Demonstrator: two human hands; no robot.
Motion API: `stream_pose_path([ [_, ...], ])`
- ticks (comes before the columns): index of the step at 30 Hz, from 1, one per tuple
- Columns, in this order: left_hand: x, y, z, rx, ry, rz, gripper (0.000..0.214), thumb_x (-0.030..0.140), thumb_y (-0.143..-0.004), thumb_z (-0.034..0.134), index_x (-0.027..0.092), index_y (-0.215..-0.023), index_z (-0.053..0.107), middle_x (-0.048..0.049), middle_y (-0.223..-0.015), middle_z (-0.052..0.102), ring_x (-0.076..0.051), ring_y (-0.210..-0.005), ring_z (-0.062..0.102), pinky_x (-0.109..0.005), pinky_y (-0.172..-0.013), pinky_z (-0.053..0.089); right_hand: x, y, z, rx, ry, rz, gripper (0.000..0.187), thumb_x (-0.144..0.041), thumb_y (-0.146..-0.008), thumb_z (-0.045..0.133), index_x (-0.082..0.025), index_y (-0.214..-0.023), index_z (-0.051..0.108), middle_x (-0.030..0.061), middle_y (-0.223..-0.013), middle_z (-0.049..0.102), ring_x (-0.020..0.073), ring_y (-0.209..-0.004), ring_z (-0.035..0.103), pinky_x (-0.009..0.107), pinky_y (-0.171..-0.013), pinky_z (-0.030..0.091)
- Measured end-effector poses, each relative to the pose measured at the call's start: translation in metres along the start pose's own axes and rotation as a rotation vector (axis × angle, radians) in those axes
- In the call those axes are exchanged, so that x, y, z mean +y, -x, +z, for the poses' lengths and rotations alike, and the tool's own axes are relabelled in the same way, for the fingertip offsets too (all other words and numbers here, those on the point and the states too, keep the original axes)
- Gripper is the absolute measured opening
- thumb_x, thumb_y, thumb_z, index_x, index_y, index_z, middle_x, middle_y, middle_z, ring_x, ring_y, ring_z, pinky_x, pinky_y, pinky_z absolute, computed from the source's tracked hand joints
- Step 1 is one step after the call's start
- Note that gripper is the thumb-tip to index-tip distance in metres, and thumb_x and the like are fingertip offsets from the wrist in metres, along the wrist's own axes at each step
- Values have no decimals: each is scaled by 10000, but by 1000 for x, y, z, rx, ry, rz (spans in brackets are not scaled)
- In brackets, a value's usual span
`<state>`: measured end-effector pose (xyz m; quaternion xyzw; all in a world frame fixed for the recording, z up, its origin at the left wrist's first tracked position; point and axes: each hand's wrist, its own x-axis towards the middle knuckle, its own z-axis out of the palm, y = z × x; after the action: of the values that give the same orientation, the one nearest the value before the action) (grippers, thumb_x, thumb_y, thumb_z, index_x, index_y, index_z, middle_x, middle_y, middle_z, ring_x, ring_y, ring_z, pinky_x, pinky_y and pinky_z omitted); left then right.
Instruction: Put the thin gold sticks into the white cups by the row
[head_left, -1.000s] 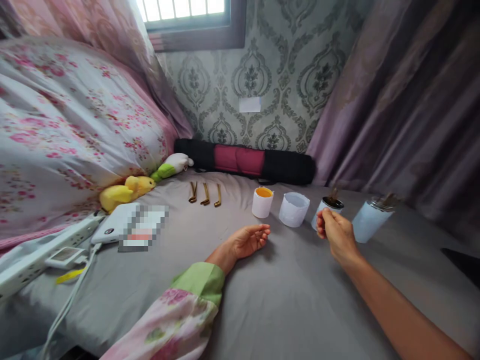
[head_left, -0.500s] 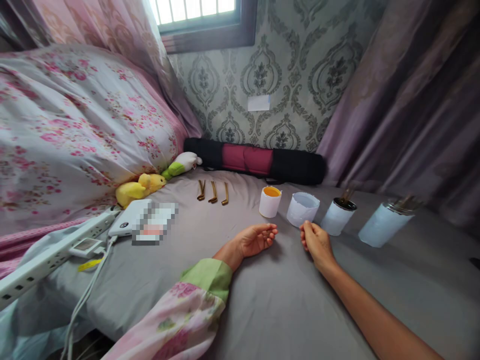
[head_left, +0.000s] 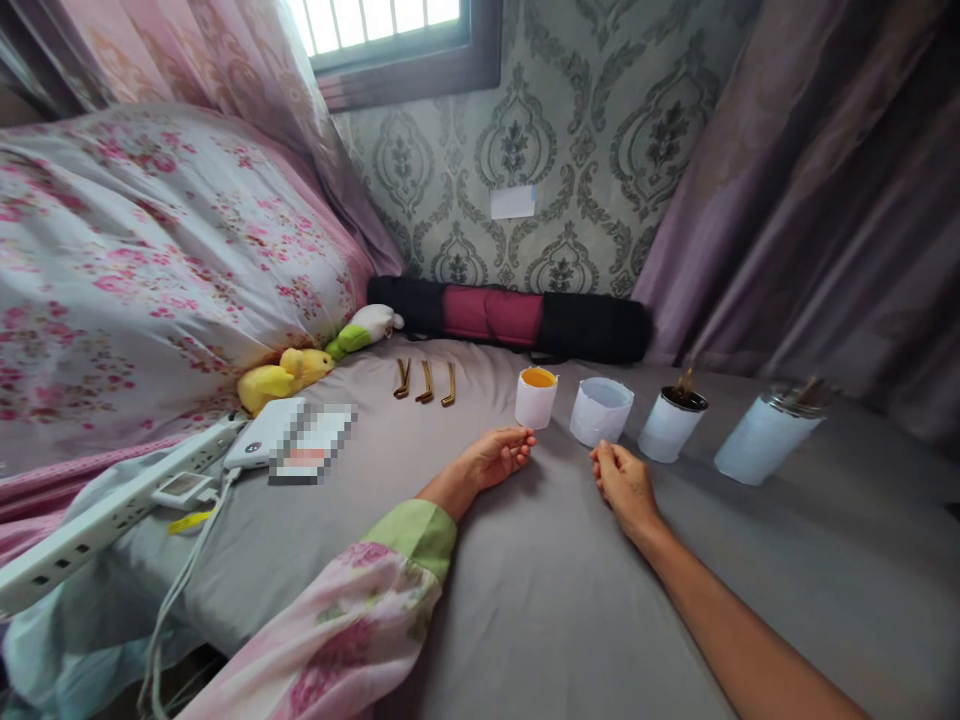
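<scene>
My left hand [head_left: 504,458] rests palm inward on the grey sheet, fingers curled and thumb near the index fingertip, with nothing visible in it. Just beyond its fingertips stands a small white-wrapped cup [head_left: 533,405] with an orange-yellow inside. My right hand [head_left: 624,488] is closed in a loose fist, and no object sticks out of it. In front of that fist is a wider white cup [head_left: 600,415]. Farther right are a white-wrapped tin [head_left: 670,428] with brownish sticks in it and a larger white-wrapped container [head_left: 765,438] with dark sticks.
Several gold, bent-ended metal pieces [head_left: 425,383] lie left of the cups. Behind is a long black and maroon bag [head_left: 495,315]. Plush toys [head_left: 289,378], a white device [head_left: 262,435] with cables and a power strip [head_left: 112,515] sit along the left. Floral bedding [head_left: 150,250] rises behind them.
The view has shifted slightly. My left hand is a little closer to the orange-lined cup. My right hand keeps its fist near the wider cup; the containers stay in place.
</scene>
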<state>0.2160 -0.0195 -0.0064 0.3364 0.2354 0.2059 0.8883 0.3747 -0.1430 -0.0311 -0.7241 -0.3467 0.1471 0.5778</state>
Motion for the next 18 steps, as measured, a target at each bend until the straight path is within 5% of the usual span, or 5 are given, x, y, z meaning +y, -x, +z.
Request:
stream_pose_path([
  [18,43,-24,-23,335,-795,256,21,112,-734,558,110,-722,576,-26,-604,580,-60,-447,479,-167,-425,342,2,-2,1,-35,68,-60,432,-559,-777,383,-178,-672,557,-2,-528,511,112,-439,456,217,-428,328],
])
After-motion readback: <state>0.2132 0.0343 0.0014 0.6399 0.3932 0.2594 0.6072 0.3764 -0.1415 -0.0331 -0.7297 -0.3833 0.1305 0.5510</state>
